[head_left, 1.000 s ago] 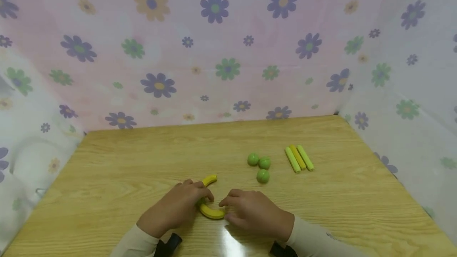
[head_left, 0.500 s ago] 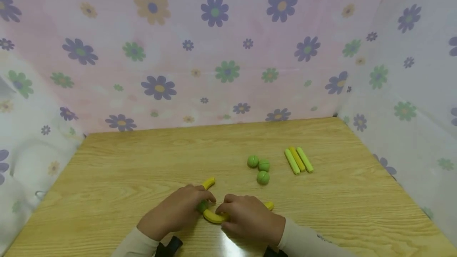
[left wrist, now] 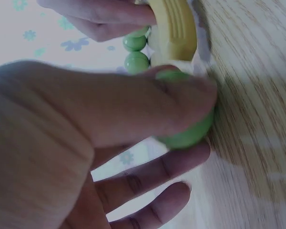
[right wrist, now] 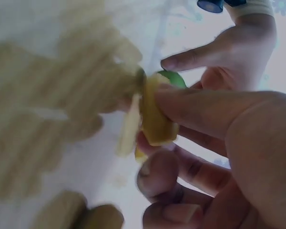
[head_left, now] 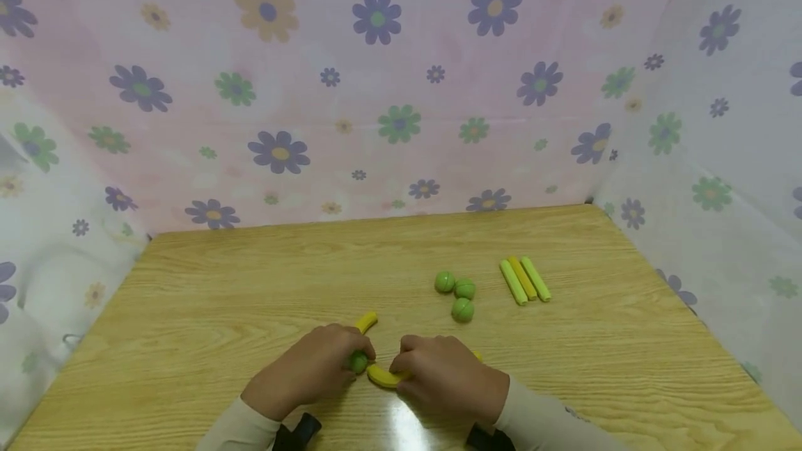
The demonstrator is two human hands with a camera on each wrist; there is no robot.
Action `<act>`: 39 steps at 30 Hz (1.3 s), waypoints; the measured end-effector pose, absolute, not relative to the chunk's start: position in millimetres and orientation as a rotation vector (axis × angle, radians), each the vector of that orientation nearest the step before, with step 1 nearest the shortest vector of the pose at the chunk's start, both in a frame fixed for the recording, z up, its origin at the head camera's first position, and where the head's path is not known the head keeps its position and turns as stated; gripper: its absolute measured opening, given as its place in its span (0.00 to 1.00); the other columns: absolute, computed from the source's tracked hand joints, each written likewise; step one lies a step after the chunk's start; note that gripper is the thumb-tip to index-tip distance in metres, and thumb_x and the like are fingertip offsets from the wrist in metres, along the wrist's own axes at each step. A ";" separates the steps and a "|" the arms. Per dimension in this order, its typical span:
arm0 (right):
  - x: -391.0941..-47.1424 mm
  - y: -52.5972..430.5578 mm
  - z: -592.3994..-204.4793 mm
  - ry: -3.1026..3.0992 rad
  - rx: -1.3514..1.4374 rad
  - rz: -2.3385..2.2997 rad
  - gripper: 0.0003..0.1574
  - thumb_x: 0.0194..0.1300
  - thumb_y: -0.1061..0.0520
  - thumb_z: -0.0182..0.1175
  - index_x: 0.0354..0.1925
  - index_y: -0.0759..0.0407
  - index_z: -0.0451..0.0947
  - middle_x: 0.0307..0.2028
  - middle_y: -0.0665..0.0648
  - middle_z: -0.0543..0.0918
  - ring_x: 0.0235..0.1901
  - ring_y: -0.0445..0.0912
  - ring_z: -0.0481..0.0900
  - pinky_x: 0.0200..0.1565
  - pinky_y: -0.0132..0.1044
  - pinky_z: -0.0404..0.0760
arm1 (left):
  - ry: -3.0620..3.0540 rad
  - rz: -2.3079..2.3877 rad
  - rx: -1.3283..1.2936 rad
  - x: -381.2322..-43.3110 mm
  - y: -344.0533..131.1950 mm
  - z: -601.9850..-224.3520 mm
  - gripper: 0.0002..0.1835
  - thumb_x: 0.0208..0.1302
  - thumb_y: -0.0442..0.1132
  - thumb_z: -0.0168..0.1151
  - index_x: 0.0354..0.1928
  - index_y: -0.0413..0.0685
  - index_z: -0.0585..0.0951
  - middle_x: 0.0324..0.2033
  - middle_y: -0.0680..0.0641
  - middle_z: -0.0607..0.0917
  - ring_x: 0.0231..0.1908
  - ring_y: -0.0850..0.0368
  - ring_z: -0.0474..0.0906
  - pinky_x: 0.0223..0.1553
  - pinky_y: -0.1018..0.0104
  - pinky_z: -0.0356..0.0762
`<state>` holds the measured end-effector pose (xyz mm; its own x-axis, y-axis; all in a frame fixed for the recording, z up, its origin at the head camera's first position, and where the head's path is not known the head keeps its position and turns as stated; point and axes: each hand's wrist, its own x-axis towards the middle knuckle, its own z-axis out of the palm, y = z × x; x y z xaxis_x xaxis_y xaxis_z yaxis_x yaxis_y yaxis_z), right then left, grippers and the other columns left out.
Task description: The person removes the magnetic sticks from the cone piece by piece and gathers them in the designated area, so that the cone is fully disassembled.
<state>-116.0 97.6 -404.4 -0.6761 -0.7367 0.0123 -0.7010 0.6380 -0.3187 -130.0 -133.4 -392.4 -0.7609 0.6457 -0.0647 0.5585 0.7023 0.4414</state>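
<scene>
1. Ball: green, round. Pinched in the left hand, well apart from the far edge of the table.
2. Front arc: yellow, curved, ridged along one side. Gripped in the right hand; left end just beside the ball.
3. Rear arc: yellow, partly hidden by the left hand; visible end directed toward the far edge.

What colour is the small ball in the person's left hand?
Green. That small round green ball shows best in the left wrist view.

head: muted light | near-edge glare on tabletop | 2 wrist views: hazy, washed-out, shadowed
</scene>
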 end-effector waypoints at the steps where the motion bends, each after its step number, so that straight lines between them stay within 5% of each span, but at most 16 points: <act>1: -116.9 98.7 -403.4 2.739 -1.205 -0.448 0.09 0.63 0.53 0.69 0.43 0.47 0.88 0.34 0.43 0.79 0.25 0.28 0.68 0.27 0.22 0.70 | 2.710 0.581 0.966 -130.3 -133.5 -392.5 0.13 0.58 0.29 0.71 0.42 0.55 0.88 0.40 0.58 0.87 0.40 0.63 0.79 0.41 0.65 0.78; 22: -129.5 120.5 -390.6 2.803 -1.108 -0.549 0.13 0.64 0.54 0.69 0.47 0.53 0.86 0.37 0.46 0.80 0.28 0.29 0.73 0.29 0.23 0.74 | 2.736 0.560 0.952 -134.6 -134.5 -392.2 0.13 0.56 0.28 0.72 0.42 0.52 0.87 0.39 0.57 0.86 0.34 0.66 0.72 0.37 0.68 0.72; 39: -127.1 131.4 -395.7 2.809 -1.087 -0.569 0.13 0.64 0.53 0.69 0.47 0.51 0.87 0.36 0.45 0.80 0.29 0.29 0.74 0.30 0.24 0.75 | 2.770 0.550 0.959 -134.9 -133.9 -394.5 0.14 0.56 0.32 0.74 0.45 0.52 0.87 0.44 0.53 0.87 0.45 0.54 0.83 0.45 0.56 0.82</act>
